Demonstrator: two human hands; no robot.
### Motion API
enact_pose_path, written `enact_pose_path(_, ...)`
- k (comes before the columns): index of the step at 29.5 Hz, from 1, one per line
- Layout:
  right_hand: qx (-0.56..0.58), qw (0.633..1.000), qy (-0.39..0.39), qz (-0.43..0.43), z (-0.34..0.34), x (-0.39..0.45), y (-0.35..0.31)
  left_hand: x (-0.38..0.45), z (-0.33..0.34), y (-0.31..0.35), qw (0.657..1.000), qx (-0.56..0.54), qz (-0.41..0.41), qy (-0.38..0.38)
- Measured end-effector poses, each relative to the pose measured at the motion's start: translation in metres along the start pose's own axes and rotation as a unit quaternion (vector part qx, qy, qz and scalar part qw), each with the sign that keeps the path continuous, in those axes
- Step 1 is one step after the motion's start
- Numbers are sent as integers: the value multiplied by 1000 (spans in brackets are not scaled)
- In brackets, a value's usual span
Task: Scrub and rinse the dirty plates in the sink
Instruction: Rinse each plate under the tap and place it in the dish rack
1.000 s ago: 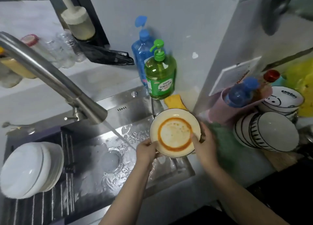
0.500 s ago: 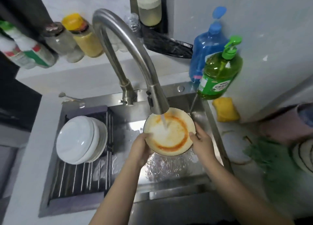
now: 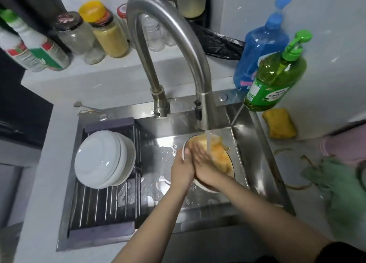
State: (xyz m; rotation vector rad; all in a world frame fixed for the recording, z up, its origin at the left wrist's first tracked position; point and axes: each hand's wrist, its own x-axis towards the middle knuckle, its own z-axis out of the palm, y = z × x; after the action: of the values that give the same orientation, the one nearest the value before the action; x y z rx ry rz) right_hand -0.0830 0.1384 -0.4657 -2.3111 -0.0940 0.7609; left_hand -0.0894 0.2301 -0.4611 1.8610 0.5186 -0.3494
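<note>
Head view
Plate (image 3: 221,159): tilted in the right half of the sink (image 3: 263,158), under the tap (image 3: 178,45); orange sauce smeared over its face, dark rim showing on the right.
Water: runs from the spout onto the plate's upper part and splashes over the sink floor.
Left hand (image 3: 181,166): grips the plate's left edge, fingers curled over the rim.
Right hand (image 3: 202,163): lies flat on the plate's face, fingers spread and blurred; nothing held.
Rack (image 3: 103,207): spans the sink's left half, with a stack of clean white plates (image 3: 103,159) leaning on it.
Soap (image 3: 277,74): green pump bottle at the sink's back right corner, a blue bottle (image 3: 261,45) just behind it.
Sponge (image 3: 279,123): yellow, on the counter right of the sink.
Cloth (image 3: 340,187): green, at the right edge.
Jars (image 3: 93,33): on the ledge behind the tap.
</note>
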Motion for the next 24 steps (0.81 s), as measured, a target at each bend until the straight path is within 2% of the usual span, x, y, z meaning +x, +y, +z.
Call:
enact_pose_path(2, 58, 993, -68, -77, 3, -14, 3, 8, -8, -2, 999, -20, -4, 25)
enact_pose_path(4, 60, 986, -118, -101, 5, -36, 29, 16, -21, -3, 999, -39, -11, 33)
enact_pose_path(6, -66, 991, -96, -66, 1, -44, 57, 19, -31, -2, 998, -51, -9, 21)
enact_pose_path(8, -162, 985, -56, 11, -5, -34, 65, 15, -29, -4, 999, -39, -15, -10)
enact_pose_path(10, -135, 990, -34, 22, -6, -19, 49, 8, -23, -6, 999, -27, -10, -32)
enact_pose_path(13, -28, 994, -76, -75, 9, -20, 27, 9, -19, -6, 999, -22, -8, -25)
enact_pose_path(16, -58, 983, -102, -138, 14, -49, 47, 17, -27, -10, 1000, -17, 1, 3)
enact_pose_path(19, -157, 985, -53, -44, 4, -44, 77, 13, -29, -8, 1000, 8, 29, 0)
enact_pose_path(21, -102, 994, -34, -35, 8, -36, 63, 8, -24, -3, 998, 34, 45, 7)
enact_pose_path(24, 49, 991, -59, -109, 26, -45, 30, 6, -26, 9, 993, 65, 85, 42)
